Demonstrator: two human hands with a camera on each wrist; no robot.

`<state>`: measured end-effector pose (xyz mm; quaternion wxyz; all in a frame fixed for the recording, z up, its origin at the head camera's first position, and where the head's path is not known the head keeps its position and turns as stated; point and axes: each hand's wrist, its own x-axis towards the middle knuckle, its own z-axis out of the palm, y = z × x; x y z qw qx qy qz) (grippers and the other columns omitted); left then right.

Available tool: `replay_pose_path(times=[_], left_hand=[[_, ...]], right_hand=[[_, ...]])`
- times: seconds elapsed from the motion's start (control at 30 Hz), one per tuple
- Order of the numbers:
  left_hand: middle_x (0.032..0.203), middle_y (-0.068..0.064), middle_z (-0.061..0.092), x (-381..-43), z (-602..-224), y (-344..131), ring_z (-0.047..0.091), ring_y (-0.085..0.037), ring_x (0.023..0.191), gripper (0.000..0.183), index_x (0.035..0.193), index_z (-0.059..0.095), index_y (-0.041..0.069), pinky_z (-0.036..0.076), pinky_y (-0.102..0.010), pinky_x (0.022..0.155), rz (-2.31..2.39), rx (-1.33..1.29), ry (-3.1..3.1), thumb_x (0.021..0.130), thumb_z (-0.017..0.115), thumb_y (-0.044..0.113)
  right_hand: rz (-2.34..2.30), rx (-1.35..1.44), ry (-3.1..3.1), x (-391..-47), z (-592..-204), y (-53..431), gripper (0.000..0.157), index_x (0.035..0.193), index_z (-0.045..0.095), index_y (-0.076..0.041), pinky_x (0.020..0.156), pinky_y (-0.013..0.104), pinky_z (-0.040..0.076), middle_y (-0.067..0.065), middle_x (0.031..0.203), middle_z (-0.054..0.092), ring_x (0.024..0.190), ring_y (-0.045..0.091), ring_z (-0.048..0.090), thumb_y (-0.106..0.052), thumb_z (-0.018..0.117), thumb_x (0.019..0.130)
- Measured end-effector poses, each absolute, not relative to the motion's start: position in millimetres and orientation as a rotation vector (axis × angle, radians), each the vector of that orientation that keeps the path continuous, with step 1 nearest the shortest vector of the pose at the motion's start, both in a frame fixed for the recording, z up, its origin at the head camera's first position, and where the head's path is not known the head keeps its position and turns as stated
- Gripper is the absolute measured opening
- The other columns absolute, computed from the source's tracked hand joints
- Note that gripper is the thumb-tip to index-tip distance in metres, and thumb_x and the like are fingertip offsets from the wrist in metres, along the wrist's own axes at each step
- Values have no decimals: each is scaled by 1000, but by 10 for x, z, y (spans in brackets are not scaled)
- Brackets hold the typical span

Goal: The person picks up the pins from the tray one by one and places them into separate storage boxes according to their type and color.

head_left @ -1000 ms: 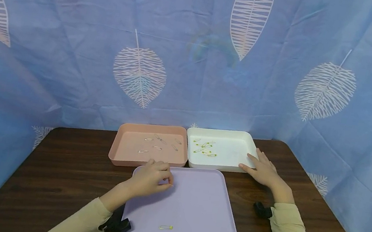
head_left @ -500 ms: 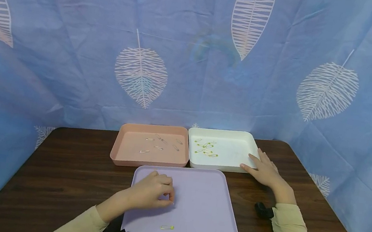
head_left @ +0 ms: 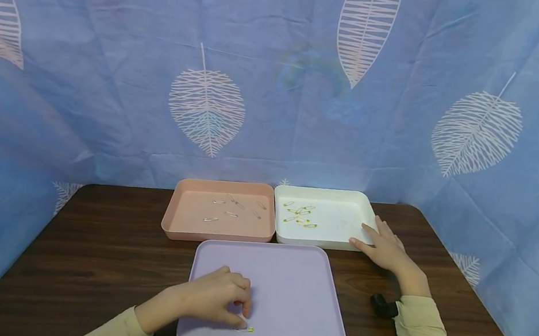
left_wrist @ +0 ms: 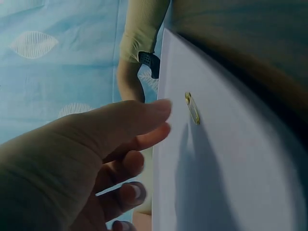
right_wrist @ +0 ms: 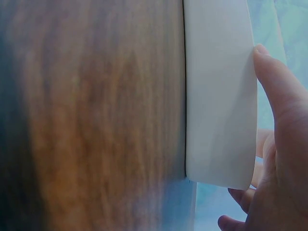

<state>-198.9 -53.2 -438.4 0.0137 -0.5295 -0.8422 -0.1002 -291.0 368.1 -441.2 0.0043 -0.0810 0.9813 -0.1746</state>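
A single safety pin with a yellow head (left_wrist: 192,109) lies on the lilac tray (head_left: 294,299). Above it hovers my left hand (head_left: 215,299), thumb and forefinger a little apart and the other fingers loosely bent. The left wrist view shows a gap between the fingertips and the pin, with nothing held. At the right end of the white tray (head_left: 343,217), my right hand (head_left: 385,249) rests with spread fingers. Its thumb touches the white rim in the right wrist view. Several yellow-headed safety pins (head_left: 300,213) lie in the white tray.
A pink tray (head_left: 184,216) stands left of the white one, close beside it, with several silver safety pins (head_left: 235,203) inside. All the trays are on a dark wooden table (head_left: 95,246). A blue leaf-patterned cloth (head_left: 279,105) hangs behind and at the sides.
My left hand has come down and nearer over the lilac tray, from its far left part to the pin, its thumb and forefinger parting. The right hand stays at the white tray.
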Motion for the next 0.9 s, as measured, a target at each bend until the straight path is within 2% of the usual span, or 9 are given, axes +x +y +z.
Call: replay_pose_path(times=[0.9], left_hand=[[72, 16, 46, -1961, -4433, -513, 36, 8, 66, 17, 72, 61, 29, 25, -15, 64, -379, -1726, -2780, 79, 76, 26]], right_hand=[[-585, -244, 3027, -2921, -4422, 3703, 85, 150, 33, 1, 108, 75, 8, 33, 158, 4, 145, 53, 4, -60, 50, 93]])
